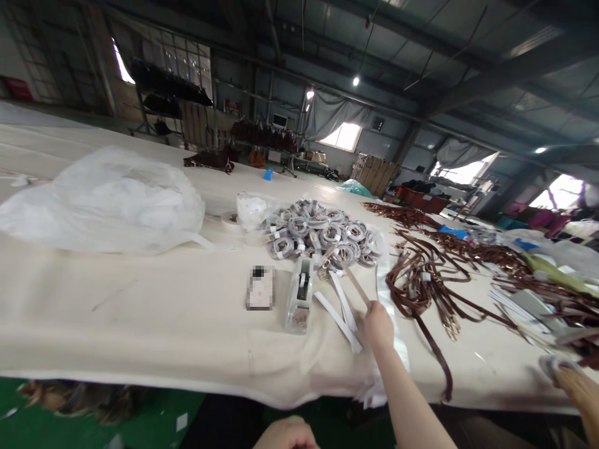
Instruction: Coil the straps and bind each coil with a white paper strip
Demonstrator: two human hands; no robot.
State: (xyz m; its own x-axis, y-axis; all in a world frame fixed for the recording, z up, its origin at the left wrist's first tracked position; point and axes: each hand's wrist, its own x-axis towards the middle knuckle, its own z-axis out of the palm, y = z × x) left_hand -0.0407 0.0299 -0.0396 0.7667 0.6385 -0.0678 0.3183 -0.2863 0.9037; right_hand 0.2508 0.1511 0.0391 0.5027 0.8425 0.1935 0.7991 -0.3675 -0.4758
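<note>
My right hand [379, 327] is closed on one end of a narrow pale strip [356, 284]. The strip's far end reaches the heap of coiled, pale-wrapped straps with metal clasps [322, 231]. Two white paper strips [340, 318] lie left of this hand, crossing near their lower ends. A tape dispenser [299, 296] stands beside them. At the bottom edge, my left hand [286, 434] is low in front of the table, fingers curled; whatever they may hold is hidden. Long white strips [384, 274] run under my right forearm and hang over the table edge.
A blurred phone-like object [261, 288] lies left of the dispenser. A big clear plastic bag [116, 202] covers the left side of the table [178, 330]. Brown leather straps [425, 280] spread across the right. Another person's hand [556, 371] is at the far right edge.
</note>
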